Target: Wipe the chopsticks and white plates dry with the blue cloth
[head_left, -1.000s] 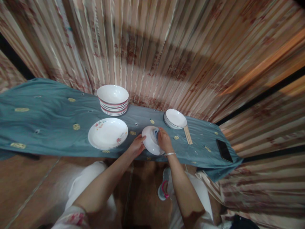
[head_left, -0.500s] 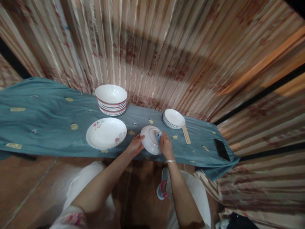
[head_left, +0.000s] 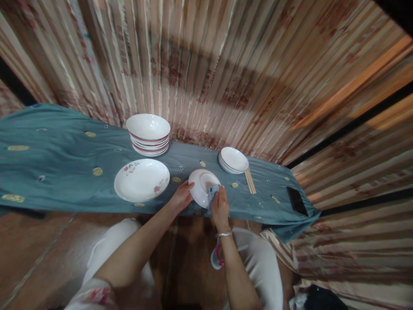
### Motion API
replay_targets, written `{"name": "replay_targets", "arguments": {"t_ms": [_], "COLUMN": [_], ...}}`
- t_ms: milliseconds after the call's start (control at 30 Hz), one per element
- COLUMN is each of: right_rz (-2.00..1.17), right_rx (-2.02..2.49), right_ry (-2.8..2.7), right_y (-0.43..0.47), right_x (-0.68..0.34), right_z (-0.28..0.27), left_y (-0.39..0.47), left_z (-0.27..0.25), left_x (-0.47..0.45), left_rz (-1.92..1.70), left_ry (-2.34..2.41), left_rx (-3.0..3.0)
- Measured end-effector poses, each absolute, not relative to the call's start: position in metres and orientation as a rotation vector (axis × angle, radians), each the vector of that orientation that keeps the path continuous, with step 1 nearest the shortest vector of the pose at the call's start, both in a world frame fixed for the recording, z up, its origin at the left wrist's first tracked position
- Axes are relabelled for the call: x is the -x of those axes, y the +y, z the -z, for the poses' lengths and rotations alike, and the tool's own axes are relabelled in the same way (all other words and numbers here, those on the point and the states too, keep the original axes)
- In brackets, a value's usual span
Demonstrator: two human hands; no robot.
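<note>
A small white plate (head_left: 197, 183) is tilted above the table's front edge, its footed underside toward me. My left hand (head_left: 181, 196) grips its left rim, thumb on the near face. In my right hand (head_left: 220, 209) a light blue cloth (head_left: 213, 191) is pinched and pressed against the plate's lower right part. Left of my hands lies a large oval white plate (head_left: 142, 181) with flower prints. Behind that plate stands a stack of white bowls (head_left: 149, 134) with red bands. A stack of small white dishes (head_left: 234, 160) sits to the right, beyond my right hand.
Wooden chopsticks (head_left: 250, 181) lie beside the small dishes. A black phone (head_left: 297, 201) rests near the right end of the table. Teal patterned cloth (head_left: 71, 168) covers the narrow table. A pleated curtain (head_left: 193, 64) hangs close behind it, and dark poles (head_left: 351, 131) cross at right.
My right hand has moved down and slightly left with the cloth, from the plate's right rim to its lower right. The left hand still holds the plate.
</note>
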State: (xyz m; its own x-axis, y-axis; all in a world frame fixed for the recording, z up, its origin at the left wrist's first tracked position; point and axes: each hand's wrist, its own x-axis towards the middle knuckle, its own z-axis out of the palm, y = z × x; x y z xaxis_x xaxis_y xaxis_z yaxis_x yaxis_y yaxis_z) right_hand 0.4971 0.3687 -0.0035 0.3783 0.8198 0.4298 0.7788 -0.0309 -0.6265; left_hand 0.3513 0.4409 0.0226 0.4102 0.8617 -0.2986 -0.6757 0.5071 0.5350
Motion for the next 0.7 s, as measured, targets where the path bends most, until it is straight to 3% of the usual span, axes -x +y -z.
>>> {"name": "replay_targets", "arguments": {"t_ms": [700], "right_rz": [-0.015], "right_rx": [1.800], "right_ry": [-1.493], "right_y": [0.335], "right_x": [-0.457], "right_z": [0.001], "left_y": [0.438], "left_z": [-0.025], "left_x": [-0.351], "left_rz": [-1.021], "left_ry": [0.563], "left_rx": [-0.365]}}
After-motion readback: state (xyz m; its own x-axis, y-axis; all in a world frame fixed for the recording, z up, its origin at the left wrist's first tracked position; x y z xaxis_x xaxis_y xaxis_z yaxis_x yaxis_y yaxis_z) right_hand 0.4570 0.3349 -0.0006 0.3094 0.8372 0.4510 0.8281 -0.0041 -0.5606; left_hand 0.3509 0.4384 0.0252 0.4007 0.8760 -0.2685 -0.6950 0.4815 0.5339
